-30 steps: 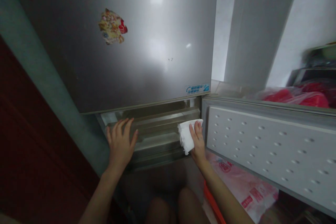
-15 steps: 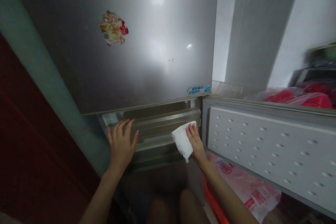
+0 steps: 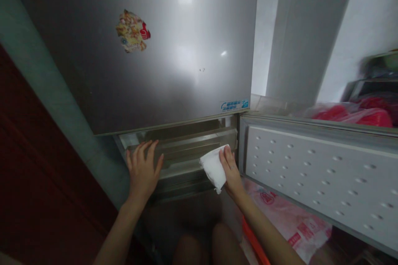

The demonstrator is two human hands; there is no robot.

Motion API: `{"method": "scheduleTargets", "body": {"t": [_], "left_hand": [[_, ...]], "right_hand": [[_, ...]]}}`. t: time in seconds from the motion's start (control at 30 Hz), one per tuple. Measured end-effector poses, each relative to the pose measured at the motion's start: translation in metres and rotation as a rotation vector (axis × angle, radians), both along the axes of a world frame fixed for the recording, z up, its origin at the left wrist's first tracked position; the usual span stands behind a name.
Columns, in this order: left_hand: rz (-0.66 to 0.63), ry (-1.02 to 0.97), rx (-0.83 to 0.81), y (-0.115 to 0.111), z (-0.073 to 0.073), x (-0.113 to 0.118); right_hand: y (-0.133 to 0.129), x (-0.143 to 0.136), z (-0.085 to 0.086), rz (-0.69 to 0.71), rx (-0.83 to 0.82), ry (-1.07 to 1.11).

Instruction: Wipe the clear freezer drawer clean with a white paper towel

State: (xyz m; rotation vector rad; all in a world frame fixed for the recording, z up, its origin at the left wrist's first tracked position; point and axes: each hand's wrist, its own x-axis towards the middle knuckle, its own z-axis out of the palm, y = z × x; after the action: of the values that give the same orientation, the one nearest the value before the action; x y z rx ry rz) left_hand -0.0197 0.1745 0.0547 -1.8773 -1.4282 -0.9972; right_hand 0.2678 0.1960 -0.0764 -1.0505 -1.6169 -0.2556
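Silver fridge [image 3: 171, 74], one lower door [image 3: 292, 174] open, left hand [image 3: 143, 178], fingers spread, right hand [image 3: 233, 176], fingers holding one white cloth [image 3: 214, 167]

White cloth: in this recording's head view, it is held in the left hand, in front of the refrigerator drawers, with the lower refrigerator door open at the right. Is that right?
Not quite: the hand is wrong. The head view shows the white cloth in the right hand, in front of the refrigerator drawers, with the lower refrigerator door open at the right.
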Motion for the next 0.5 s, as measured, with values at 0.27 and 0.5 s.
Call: {"method": "scheduleTargets", "body": {"t": [0.27,0.5], "left_hand": [[-0.005,0.0,0.027,0.001,-0.002,0.0],[-0.007,-0.011,0.004,0.0,-0.002,0.0]], "right_hand": [[0.0,0.005,0.005,-0.094,0.013,-0.044],[-0.014,0.002,0.01,0.021,-0.043,0.179]]}}
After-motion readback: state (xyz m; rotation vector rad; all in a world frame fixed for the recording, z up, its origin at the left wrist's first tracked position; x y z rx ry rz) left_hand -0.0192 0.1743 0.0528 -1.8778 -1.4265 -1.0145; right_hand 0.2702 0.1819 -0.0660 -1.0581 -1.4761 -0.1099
